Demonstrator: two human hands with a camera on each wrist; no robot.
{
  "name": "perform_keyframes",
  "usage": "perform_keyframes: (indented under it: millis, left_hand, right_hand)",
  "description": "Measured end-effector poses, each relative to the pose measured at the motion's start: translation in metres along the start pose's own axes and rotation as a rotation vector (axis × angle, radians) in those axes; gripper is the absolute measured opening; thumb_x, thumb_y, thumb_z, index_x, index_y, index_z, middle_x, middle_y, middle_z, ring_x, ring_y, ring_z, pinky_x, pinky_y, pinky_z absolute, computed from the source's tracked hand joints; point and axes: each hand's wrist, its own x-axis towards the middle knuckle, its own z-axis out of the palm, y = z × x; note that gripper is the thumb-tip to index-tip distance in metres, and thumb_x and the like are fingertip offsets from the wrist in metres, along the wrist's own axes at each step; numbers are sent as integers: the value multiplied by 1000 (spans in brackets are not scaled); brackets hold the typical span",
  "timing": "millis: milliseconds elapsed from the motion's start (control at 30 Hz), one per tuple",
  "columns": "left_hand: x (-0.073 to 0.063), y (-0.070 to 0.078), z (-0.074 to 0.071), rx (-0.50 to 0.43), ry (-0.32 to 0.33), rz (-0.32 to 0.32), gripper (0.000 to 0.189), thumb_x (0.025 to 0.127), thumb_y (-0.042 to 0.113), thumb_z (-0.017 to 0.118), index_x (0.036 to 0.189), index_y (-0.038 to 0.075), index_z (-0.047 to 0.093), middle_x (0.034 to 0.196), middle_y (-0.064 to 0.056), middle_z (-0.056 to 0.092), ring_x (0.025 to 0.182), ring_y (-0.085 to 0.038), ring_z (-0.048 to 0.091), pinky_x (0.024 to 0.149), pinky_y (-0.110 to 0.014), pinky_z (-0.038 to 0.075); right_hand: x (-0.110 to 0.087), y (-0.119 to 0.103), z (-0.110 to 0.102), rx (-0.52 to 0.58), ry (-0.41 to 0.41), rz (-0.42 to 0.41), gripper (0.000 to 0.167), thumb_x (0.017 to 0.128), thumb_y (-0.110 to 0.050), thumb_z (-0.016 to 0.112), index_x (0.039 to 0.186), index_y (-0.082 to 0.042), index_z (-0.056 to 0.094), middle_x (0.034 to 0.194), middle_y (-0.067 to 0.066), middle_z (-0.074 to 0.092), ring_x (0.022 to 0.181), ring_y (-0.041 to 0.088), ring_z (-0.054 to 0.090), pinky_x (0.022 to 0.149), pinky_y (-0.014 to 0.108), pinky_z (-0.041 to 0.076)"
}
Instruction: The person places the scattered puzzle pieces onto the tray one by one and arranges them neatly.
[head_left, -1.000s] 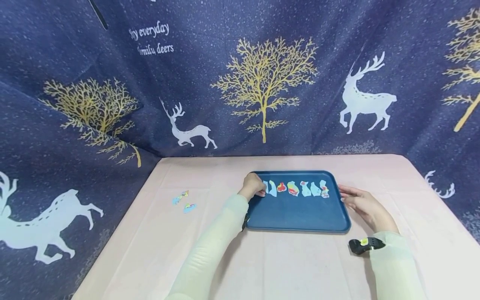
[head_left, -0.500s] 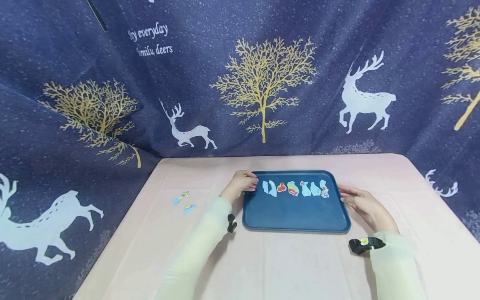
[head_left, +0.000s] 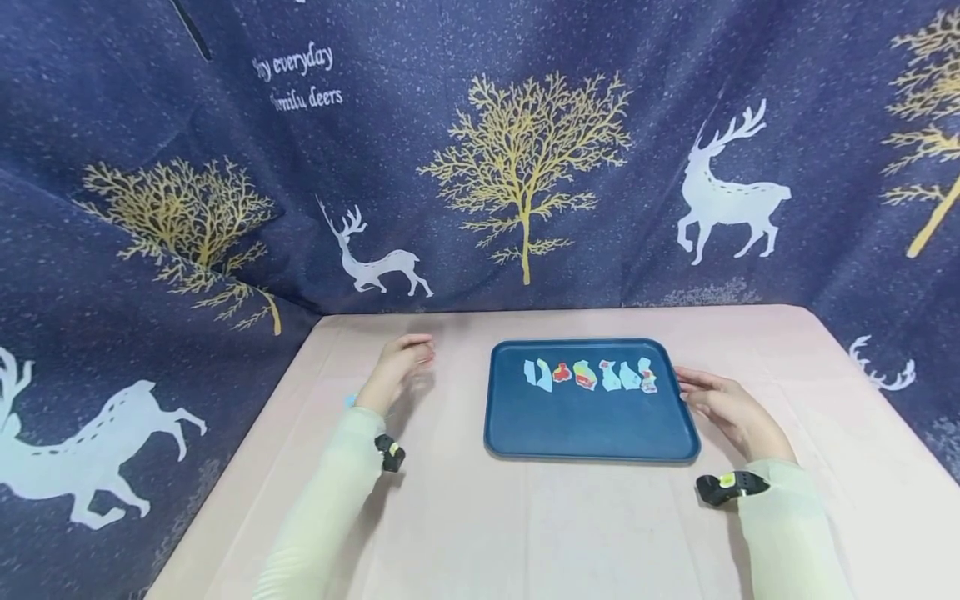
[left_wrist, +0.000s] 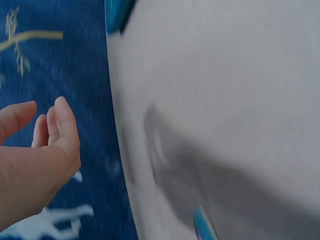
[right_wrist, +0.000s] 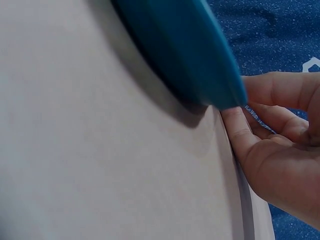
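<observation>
My left hand [head_left: 397, 367] hovers over the left part of the table, thumb apart from the loosely bent fingers, with nothing held. Below it, a light-blue bit of a picture piece [head_left: 350, 401] shows past the wrist; a coloured edge of a piece [left_wrist: 204, 223] also appears in the left wrist view. The arm hides the rest. My right hand [head_left: 731, 408] holds the right rim of a dark blue tray [head_left: 592, 429], its thumb and fingers at the edge. Along the tray's far side lie several irregular picture pieces [head_left: 586, 375] in a row, light blue with red and yellow.
A pale pink cloth covers the table [head_left: 585, 525]. Behind and beside it hangs a dark blue curtain [head_left: 600, 275] printed with deer and trees. Black straps [head_left: 731, 487] are worn on both wrists.
My left hand has left the tray's upper left corner and moved left, now covering most of the loose pieces there. One piece stays at the row's left end. The right hand keeps its place.
</observation>
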Motion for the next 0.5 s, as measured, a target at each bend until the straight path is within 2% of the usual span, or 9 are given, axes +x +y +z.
perform_keyframes:
  millis: [100,200,267,367,500]
  left_hand:
    - [-1,0,-26,-35,21,1,41,90,-8,55,131,-12,48,101,-6,60,87,-14,62,98,-36,51]
    - [-2,-3,-51,-43,44,-13,46,92,-7,54,136,-12,42,115,-13,57,89,-8,59,102,-33,48]
    - [-3,-5,-65,-33,68,-31,48,93,-5,53,138,-11,39,129,-21,51,94,-9,58,104,-33,46]
    - [-5,-10,-85,-1,98,-67,50,95,-1,50,142,-9,35,143,-27,39,102,-13,56,106,-32,43]
    - [-8,-19,-108,37,164,-109,48,96,1,50,142,-8,37,142,-26,40,105,-16,58,103,-29,46]
  right_hand:
    - [0,0,0,-1,-1,-9,64,91,-1,48,150,4,21,151,29,25,109,-1,49,106,27,42]
    - [0,1,0,7,0,-20,64,91,0,49,149,5,21,151,30,24,98,-11,49,98,17,46]
    - [0,1,0,14,0,-25,64,91,0,49,149,5,21,151,30,23,97,-12,49,95,13,46]
    - [0,1,0,13,-5,-30,64,91,0,48,149,6,21,151,31,23,100,-10,48,96,14,46]
    - [1,2,0,5,-7,-27,64,92,0,49,149,5,21,151,30,24,102,-8,48,98,18,46]
